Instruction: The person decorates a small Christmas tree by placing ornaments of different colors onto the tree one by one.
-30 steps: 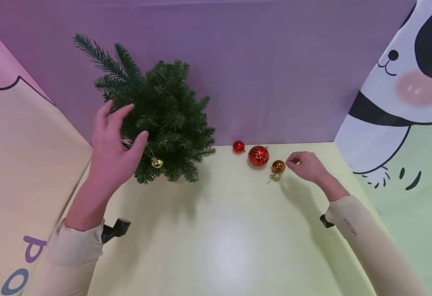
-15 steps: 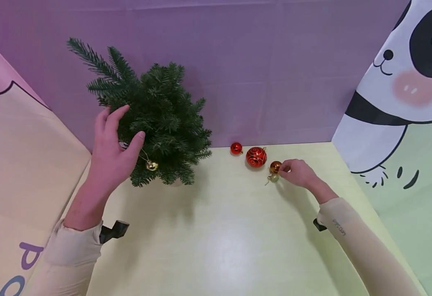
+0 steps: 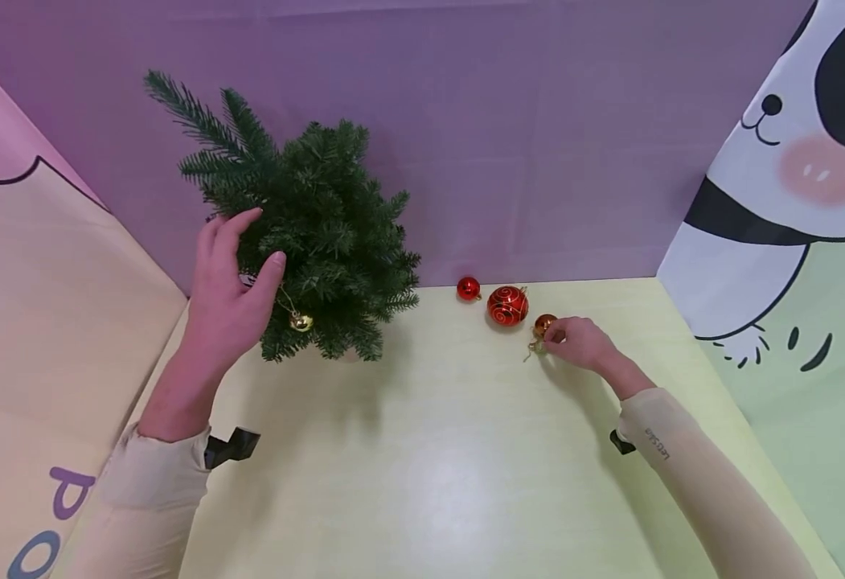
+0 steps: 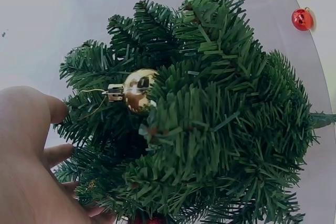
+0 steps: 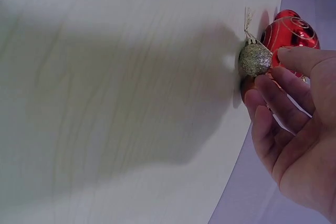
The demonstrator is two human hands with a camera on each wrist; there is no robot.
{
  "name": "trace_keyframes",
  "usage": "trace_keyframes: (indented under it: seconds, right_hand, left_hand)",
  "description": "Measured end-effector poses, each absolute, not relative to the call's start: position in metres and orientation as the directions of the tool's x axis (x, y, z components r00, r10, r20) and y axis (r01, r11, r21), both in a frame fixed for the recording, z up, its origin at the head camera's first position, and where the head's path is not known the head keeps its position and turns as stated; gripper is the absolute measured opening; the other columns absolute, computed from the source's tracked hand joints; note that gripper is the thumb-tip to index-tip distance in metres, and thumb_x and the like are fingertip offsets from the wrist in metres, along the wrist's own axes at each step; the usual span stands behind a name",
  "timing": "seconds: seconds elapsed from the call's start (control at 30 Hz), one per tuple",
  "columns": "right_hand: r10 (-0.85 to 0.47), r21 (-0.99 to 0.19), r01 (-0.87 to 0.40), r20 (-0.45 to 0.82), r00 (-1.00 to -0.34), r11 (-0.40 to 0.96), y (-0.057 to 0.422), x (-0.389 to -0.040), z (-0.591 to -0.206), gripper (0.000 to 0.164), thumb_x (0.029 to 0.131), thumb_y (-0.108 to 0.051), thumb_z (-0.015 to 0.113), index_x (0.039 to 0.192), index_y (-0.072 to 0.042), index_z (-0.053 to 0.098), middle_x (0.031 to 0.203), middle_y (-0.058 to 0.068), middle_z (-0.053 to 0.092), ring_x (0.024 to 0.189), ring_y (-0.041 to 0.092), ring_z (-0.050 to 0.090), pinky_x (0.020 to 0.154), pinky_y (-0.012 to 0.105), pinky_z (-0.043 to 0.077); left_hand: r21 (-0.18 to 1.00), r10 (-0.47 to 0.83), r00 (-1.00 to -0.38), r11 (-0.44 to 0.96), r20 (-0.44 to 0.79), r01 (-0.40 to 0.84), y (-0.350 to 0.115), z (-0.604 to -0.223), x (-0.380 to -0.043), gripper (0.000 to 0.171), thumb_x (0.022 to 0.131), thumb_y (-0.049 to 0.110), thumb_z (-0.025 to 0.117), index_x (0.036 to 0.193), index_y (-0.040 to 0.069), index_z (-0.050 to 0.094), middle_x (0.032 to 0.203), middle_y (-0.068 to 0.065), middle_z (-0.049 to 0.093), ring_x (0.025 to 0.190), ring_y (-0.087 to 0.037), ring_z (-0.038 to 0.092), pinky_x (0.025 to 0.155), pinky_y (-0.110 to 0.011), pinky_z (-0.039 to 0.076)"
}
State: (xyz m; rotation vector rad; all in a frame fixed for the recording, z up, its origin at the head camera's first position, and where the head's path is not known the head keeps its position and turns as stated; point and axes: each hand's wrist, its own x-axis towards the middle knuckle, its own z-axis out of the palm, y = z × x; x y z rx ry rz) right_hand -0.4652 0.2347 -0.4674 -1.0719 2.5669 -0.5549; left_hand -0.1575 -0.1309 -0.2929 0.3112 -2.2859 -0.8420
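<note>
The small green Christmas tree [image 3: 335, 233] stands at the left back of the table. My left hand [image 3: 230, 293] is at its left side, thumb and fingers spread, some fingertips among the branches. A shiny gold ball ornament [image 4: 139, 90] hangs by its loop beside the left thumb. My right hand [image 3: 580, 344] reaches to a small glittery gold ball [image 5: 255, 59] lying on the table. Its thumb and bent fingertips are close against that ball, not plainly closed on it. Behind the fingers is a copper-coloured ball [image 3: 543, 323], partly hidden.
A large red ball with gold swirls [image 3: 507, 306] and a small plain red ball [image 3: 469, 289] lie along the back of the pale table [image 3: 422, 450]. A purple cloth wall [image 3: 523, 161] rises behind them. A panda-printed wall [image 3: 777, 289] closes the right side.
My right hand has moved left and a little down, from beside the copper ball to the glittery gold ball. My left hand stays at the tree, nearly unmoved.
</note>
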Motion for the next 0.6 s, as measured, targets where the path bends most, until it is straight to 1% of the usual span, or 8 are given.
trace_keyframes:
  seconds: [0.03,0.07,0.1,0.17,0.2,0.33,0.43,0.6]
  right_hand:
    - [-0.73,-0.455,-0.615,-0.127,-0.671,0.644,0.234,-0.467,-0.468,0.016,0.091,-0.019,0.065,0.097,-0.005,0.07,0.09,0.005,0.069,0.076,0.018,0.06,0.068,0.035,0.047]
    - [-0.734,-0.451,-0.62,-0.126,-0.667,0.641,0.233,-0.47,-0.468,0.016,0.09,-0.02,0.066,0.096,-0.005,0.07,0.09,0.005,0.069,0.076,0.018,0.06,0.068,0.035,0.047]
    - [-0.737,-0.444,-0.627,-0.124,-0.664,0.64,0.232,-0.472,-0.468,0.016,0.09,-0.02,0.067,0.096,-0.005,0.069,0.09,0.005,0.069,0.077,0.018,0.06,0.068,0.035,0.047]
    - [-0.741,-0.43,-0.638,-0.121,-0.66,0.639,0.23,-0.476,-0.468,0.017,0.089,-0.022,0.068,0.095,-0.006,0.069,0.09,0.005,0.069,0.077,0.019,0.059,0.067,0.036,0.047]
    - [-0.743,-0.427,-0.642,-0.121,-0.658,0.637,0.229,-0.478,-0.468,0.017,0.089,-0.022,0.069,0.095,-0.006,0.069,0.089,0.005,0.069,0.076,0.019,0.058,0.066,0.036,0.046]
    - [-0.75,-0.415,-0.653,-0.126,-0.649,0.634,0.226,-0.488,-0.469,0.021,0.087,-0.027,0.071,0.095,-0.007,0.068,0.088,0.003,0.067,0.074,0.019,0.056,0.061,0.034,0.044]
    - [-0.753,-0.403,-0.66,-0.129,-0.645,0.634,0.222,-0.494,-0.469,0.023,0.086,-0.029,0.072,0.094,-0.008,0.069,0.088,0.003,0.068,0.073,0.018,0.056,0.06,0.033,0.044]
    - [-0.762,-0.401,-0.667,-0.144,-0.632,0.628,0.216,-0.503,-0.468,0.025,0.086,-0.03,0.073,0.096,-0.007,0.07,0.09,0.005,0.069,0.074,0.018,0.058,0.059,0.033,0.045]
  left_hand:
    - [0.651,-0.432,-0.743,0.759,0.511,0.006,-0.13,-0.294,-0.158,0.053,0.1,0.027,0.051,0.15,0.016,0.036,0.152,-0.014,0.022,0.092,-0.032,0.05,0.079,-0.049,0.032]
    - [0.655,-0.437,-0.741,0.755,0.51,0.006,-0.13,-0.294,-0.158,0.053,0.1,0.027,0.051,0.15,0.015,0.037,0.152,-0.014,0.022,0.104,-0.033,0.049,0.082,-0.051,0.031]
    - [0.66,-0.443,-0.737,0.751,0.51,0.005,-0.129,-0.294,-0.158,0.053,0.1,0.027,0.051,0.15,0.015,0.037,0.152,-0.014,0.022,0.115,-0.033,0.045,0.084,-0.053,0.031]
    - [0.665,-0.456,-0.728,0.747,0.512,0.0,-0.128,-0.295,-0.158,0.053,0.1,0.027,0.052,0.149,0.015,0.038,0.153,-0.013,0.022,0.128,-0.033,0.036,0.089,-0.055,0.03]
    - [0.667,-0.461,-0.724,0.745,0.513,-0.002,-0.127,-0.295,-0.158,0.053,0.1,0.027,0.052,0.149,0.015,0.038,0.153,-0.013,0.022,0.135,-0.032,0.029,0.091,-0.056,0.028]
    - [0.67,-0.483,-0.706,0.742,0.518,-0.016,-0.125,-0.296,-0.16,0.052,0.1,0.027,0.052,0.148,0.014,0.039,0.153,-0.012,0.022,0.138,-0.029,0.026,0.09,-0.055,0.03]
    - [0.662,-0.495,-0.688,0.749,0.53,-0.029,-0.123,-0.298,-0.162,0.051,0.1,0.026,0.051,0.148,0.013,0.04,0.153,-0.012,0.023,0.136,-0.028,0.029,0.083,-0.049,0.034]
    - [0.655,-0.515,-0.655,0.754,0.553,-0.04,-0.119,-0.3,-0.166,0.049,0.1,0.025,0.051,0.146,0.012,0.042,0.153,-0.011,0.025,0.136,-0.025,0.031,0.075,-0.041,0.033]
